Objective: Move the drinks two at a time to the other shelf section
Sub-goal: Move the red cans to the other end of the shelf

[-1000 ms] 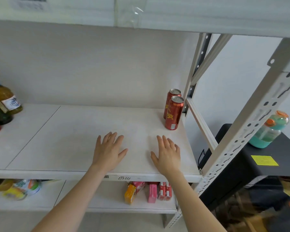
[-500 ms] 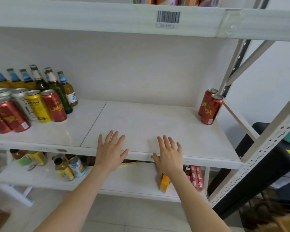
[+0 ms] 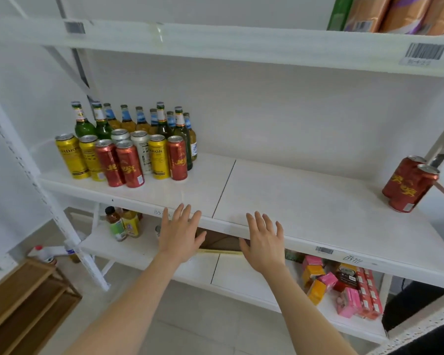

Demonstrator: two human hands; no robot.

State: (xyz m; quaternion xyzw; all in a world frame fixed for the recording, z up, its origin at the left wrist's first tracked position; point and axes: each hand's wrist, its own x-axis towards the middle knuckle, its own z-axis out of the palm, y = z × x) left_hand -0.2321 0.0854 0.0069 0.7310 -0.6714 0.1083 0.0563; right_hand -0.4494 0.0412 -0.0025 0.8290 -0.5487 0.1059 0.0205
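Several bottles stand half hidden behind cans; left hand and right hand, fingers spread, hold nothing.

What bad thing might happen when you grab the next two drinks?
1. The cans stand packed tight in front of the bottles; pulling one out might topple its neighbours.
2. The two red cans stand right by the open right end of the shelf; a bump while adding more might push them off.
3. The left hand and right hand would each carry one drink, so a grip might slip.
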